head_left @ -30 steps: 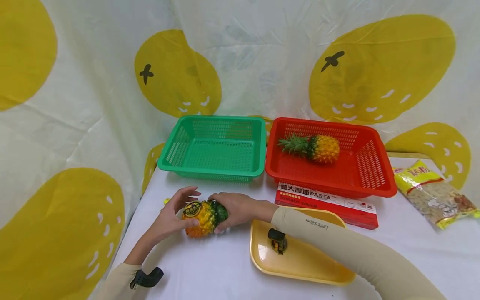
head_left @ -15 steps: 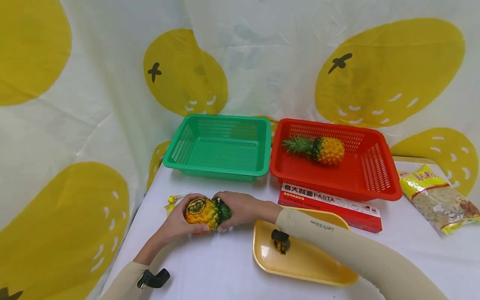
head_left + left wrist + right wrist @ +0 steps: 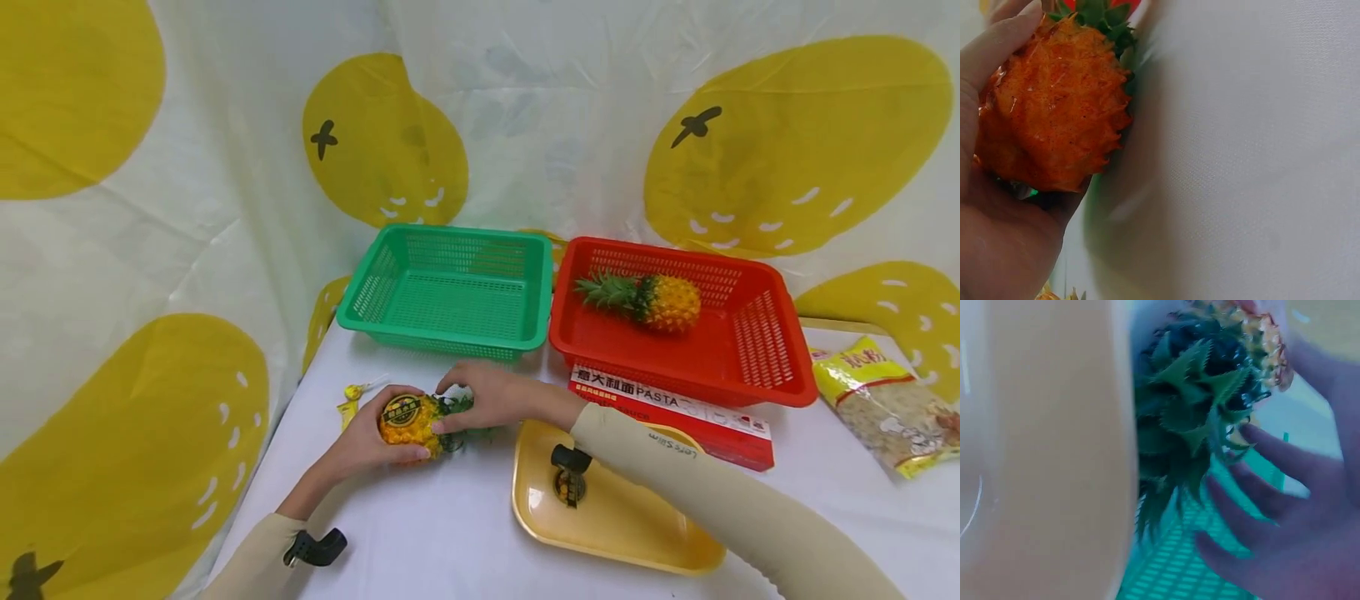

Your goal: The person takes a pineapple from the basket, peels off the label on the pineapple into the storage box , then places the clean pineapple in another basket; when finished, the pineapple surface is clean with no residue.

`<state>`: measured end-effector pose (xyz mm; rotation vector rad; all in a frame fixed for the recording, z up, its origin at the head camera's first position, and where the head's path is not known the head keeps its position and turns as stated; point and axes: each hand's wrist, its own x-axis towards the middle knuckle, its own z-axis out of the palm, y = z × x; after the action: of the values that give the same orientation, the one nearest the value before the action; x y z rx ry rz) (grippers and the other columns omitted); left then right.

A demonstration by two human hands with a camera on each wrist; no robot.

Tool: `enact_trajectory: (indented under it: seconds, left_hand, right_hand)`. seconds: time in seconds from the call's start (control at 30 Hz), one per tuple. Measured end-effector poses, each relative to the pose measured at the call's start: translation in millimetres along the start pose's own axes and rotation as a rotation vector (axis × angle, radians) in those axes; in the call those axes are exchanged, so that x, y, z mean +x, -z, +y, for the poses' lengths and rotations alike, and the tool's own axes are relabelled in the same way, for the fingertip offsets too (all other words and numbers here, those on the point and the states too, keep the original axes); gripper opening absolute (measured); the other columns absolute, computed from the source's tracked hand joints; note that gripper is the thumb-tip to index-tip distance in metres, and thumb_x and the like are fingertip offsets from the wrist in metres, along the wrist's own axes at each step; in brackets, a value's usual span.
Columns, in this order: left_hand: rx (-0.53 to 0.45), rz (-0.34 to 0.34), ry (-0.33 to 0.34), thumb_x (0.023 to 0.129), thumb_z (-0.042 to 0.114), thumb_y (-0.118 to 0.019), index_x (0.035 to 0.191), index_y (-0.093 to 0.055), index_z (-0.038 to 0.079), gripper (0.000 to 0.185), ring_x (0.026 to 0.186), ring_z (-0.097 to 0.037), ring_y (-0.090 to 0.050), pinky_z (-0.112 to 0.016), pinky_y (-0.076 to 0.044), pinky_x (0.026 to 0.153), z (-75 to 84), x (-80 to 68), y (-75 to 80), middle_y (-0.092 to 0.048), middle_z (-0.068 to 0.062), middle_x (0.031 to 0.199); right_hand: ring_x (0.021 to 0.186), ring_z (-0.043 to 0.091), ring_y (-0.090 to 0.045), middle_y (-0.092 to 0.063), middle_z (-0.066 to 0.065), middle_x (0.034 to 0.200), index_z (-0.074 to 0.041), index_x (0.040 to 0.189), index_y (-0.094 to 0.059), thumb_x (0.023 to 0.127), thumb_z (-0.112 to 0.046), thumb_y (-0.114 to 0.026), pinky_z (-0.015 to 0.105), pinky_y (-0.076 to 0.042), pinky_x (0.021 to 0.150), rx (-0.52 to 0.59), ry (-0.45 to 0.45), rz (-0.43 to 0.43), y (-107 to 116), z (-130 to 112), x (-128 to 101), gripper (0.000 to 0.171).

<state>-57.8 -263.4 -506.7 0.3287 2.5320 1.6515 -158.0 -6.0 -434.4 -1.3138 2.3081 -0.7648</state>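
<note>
A toy-like pineapple (image 3: 411, 432) with a round black-and-gold label lies sideways over the white table, its crown to the right. My left hand (image 3: 366, 440) grips the fruit's body from the left, with the thumb along the near side. In the left wrist view, the orange, spiky base (image 3: 1054, 106) faces the camera. Over the crown is my right hand (image 3: 491, 395), its thumb at the body's right end. The right wrist view shows the right hand's fingers (image 3: 1266, 487) spread loosely beside the green leaves (image 3: 1191, 406), fingertips right at them.
Behind stand a green basket (image 3: 360, 321) and a red basket (image 3: 795, 367) with another pineapple (image 3: 670, 302) in it. A pasta box (image 3: 720, 433) lies before the red one. The right forearm crosses a yellow tray (image 3: 600, 525). A lollipop (image 3: 354, 391) lies left, a food bag (image 3: 892, 404) far right.
My left hand has closed round the pineapple's body. The right hand has loosened from the crown and risen slightly, so the leaves show below it. The camera view has shifted a little left.
</note>
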Motion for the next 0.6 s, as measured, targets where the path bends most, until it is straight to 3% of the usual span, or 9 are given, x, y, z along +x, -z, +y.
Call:
enact_trajectory:
  seconds: [0.1, 0.17, 0.33, 0.6]
  left_hand:
    - [0.007, 0.000, -0.003, 0.078, 0.025, -0.097, 0.142, -0.056, 0.023, 0.076, 0.117, -0.028, -0.059, -0.037, -0.051, 0.098, 1.4, 0.3, -0.7, -0.059, -0.003, 0.136]
    - [0.012, 0.008, 0.007, 0.077, 0.024, -0.098, 0.142, -0.056, 0.024, 0.077, 0.117, -0.027, -0.059, -0.037, -0.052, 0.098, 3.2, -1.1, 1.0, -0.060, -0.002, 0.136]
    - [0.017, 0.003, 0.012, 0.076, 0.024, -0.099, 0.140, -0.056, 0.024, 0.077, 0.113, -0.027, -0.060, -0.035, -0.053, 0.094, 3.8, -1.0, 3.5, -0.061, -0.002, 0.133]
    - [0.018, -0.021, 0.007, 0.076, 0.024, -0.099, 0.141, -0.056, 0.025, 0.078, 0.112, -0.027, -0.061, -0.035, -0.054, 0.094, 1.7, 0.9, 0.9, -0.062, -0.001, 0.132]
  right_hand:
    - [0.102, 0.015, -0.068, -0.075, -0.006, 0.109, -0.013, 0.116, -0.080, 0.102, -0.040, -0.073, 0.033, -0.054, 0.087, 0.059, 0.045, 0.174, 2.9, -7.6, 3.7, 0.031]
    - [0.088, 0.012, -0.068, -0.075, -0.010, 0.096, -0.015, 0.107, -0.082, 0.103, -0.031, -0.072, 0.029, -0.054, 0.078, 0.092, 0.066, 0.238, 3.6, -15.1, 9.1, 0.020]
    - [0.072, 0.009, -0.063, -0.072, -0.011, 0.086, -0.017, 0.101, -0.081, 0.101, -0.030, -0.073, 0.025, -0.051, 0.067, 0.110, 0.029, 0.196, 0.7, -26.9, 18.4, 0.015]
    - [0.070, 0.006, -0.061, -0.070, -0.013, 0.077, -0.018, 0.090, -0.079, 0.095, -0.033, -0.081, 0.026, -0.049, 0.065, 0.061, -0.005, 0.189, -8.5, -28.3, 24.4, 0.016]
